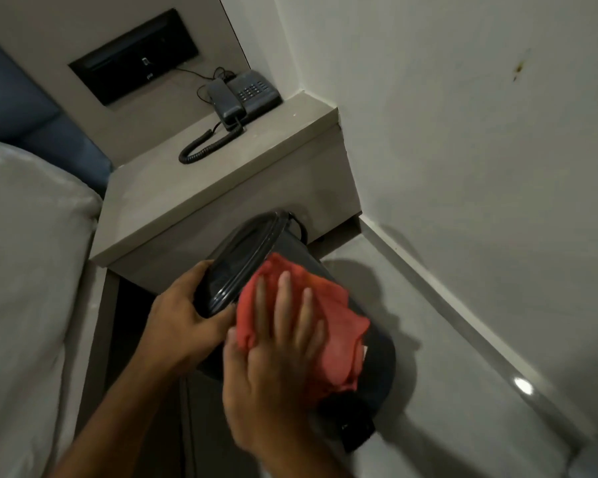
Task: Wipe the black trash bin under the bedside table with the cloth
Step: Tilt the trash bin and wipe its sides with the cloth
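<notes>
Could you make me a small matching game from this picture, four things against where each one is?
Things:
1. telephone
2. red cloth
3. left hand
4. trash bin

Places:
A. gripping the bin's lid end
B. tilted, in front of the bedside table
C. on top of the bedside table
D. pressed against the bin's side under the right hand

Pairs: 1-C, 2-D, 3-A, 4-B

Bin in front of the bedside table

The trash bin [256, 246] leans before the bedside table [201, 198]; my left hand [183, 319] is on its lid side, my right hand [273, 360] presses the cloth [339, 322] onto its wall. A phone [246, 94] sits on the table's far end.
</notes>
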`<state>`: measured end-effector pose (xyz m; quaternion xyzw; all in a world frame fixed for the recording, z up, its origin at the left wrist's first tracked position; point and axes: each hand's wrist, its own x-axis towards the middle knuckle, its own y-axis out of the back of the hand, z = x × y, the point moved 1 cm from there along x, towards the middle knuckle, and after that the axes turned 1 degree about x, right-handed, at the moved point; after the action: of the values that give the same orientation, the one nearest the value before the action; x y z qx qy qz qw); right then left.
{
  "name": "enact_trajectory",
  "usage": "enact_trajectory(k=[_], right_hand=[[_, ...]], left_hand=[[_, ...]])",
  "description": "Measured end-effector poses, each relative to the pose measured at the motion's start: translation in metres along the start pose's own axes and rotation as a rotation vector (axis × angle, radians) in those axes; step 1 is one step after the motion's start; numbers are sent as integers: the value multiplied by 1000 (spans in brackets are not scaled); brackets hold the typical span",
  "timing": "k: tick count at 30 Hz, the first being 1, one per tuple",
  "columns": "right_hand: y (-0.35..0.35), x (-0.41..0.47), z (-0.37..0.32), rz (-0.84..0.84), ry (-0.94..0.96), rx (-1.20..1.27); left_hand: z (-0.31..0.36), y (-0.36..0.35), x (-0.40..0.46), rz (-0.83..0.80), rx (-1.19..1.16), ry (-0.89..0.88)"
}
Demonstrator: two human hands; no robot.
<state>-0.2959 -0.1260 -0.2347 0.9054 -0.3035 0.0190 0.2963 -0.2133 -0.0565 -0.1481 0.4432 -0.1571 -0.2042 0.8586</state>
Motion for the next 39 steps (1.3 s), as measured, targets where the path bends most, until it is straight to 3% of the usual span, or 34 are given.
enact_trajectory(k=[3, 4, 7, 10, 14, 17, 20, 24, 25, 27, 29, 30, 32, 34, 37, 39], right_hand=[[-8, -38, 20, -33, -6, -85], [-7, -39, 37, -30, -110, -86], [5, -9, 106, -103, -716, 81], [14, 41, 158, -307, -951, 265], [17, 93, 125, -412, -806, 482], [24, 110, 75, -375, -533, 561], [16, 67, 46, -137, -123, 454], [-5, -35, 77, -94, 240, 69], [-7, -43, 97, -88, 185, 32], [1, -24, 128, -49, -206, 82], [14, 16, 147, -147, -630, 248], [19, 36, 146, -191, -719, 333], [28, 56, 122, -130, -592, 397], [30, 46, 80, -6, -282, 432], [10, -13, 49, -4, 140, 266], [-6, -50, 58, -23, 213, 83]], left_hand=[[-19, 7, -6, 41, -76, 41], [-27, 10, -8, 54, -101, 54], [-54, 17, -22, -15, -154, 51], [-65, 24, -34, -118, -98, -35], [-60, 23, -29, -178, 3, -128], [-66, 24, -33, -176, -116, -36], [-65, 25, -33, -108, -186, 40], [-59, 21, -25, -50, -120, 77], [-55, 20, -23, -46, -129, 76], [-45, 17, -22, -51, -128, 54], [-35, 12, -22, -39, -109, 19], [-28, 9, -20, -24, -96, 4], [-11, 2, -11, 10, -43, -15], [7, -4, 1, 45, 36, -28], [21, -11, 12, 91, 155, -62], [22, -10, 10, 94, 164, -20]])
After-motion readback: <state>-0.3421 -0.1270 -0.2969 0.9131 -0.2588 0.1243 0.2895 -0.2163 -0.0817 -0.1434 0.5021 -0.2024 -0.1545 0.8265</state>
